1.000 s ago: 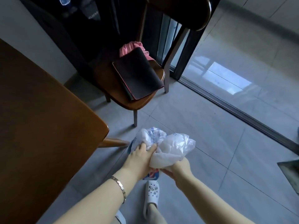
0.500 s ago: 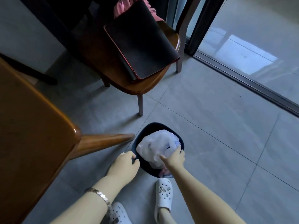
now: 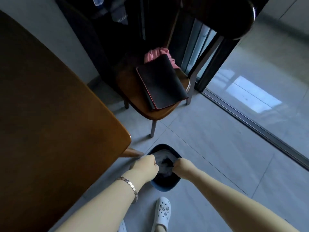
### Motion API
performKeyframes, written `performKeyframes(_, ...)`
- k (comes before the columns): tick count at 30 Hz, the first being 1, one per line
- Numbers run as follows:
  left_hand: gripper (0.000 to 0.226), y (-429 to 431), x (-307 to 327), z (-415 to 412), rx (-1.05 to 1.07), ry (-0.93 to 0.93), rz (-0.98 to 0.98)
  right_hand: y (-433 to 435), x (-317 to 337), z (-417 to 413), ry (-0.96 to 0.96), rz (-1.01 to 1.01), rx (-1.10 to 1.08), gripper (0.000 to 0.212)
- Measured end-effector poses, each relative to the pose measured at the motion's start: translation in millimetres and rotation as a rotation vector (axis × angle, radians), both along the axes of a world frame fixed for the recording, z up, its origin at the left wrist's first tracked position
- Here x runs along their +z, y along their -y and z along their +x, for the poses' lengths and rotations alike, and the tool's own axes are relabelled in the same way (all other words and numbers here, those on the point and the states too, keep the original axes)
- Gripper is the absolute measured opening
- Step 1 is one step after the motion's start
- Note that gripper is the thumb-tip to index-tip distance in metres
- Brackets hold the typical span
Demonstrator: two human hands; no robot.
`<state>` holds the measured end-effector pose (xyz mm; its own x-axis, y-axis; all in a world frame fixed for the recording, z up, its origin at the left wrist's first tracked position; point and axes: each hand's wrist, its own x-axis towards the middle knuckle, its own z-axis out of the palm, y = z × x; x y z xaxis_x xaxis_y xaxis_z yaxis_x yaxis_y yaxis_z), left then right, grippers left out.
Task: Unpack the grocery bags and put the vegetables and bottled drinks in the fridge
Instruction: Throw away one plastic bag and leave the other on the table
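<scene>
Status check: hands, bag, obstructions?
Hands: left hand and right hand both grip plastic bag edges. Bag sits inside dark bin on floor. Nearby: table leg beside left hand.

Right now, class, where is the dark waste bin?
Head view: the bin stands on the floor at lower centre, right of the table corner, before the chair; left hand and right hand grip its liner.

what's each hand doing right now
Left hand: closed, gripping the bin liner edge.
Right hand: closed, gripping the bin liner's opposite edge.
</scene>
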<state>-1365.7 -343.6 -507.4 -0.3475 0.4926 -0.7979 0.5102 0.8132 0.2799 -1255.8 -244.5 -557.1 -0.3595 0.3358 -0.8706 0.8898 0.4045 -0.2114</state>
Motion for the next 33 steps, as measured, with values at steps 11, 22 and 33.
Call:
performKeyframes(11, 0.019, 95, 196, -52, 0.204, -0.278, 0.195, 63, 221, -99, -0.347, 0.157, 0.413, 0.031)
performKeyframes(22, 0.059, 379, 234, -171, 0.662, -0.787, 0.168, 277, 292, -244, -0.616, 0.103, 0.614, 0.026)
performKeyframes(33, 0.015, 585, 168, -259, 0.656, -0.493, -0.058, 457, 251, -324, -0.476, -0.071, 0.632, 0.089)
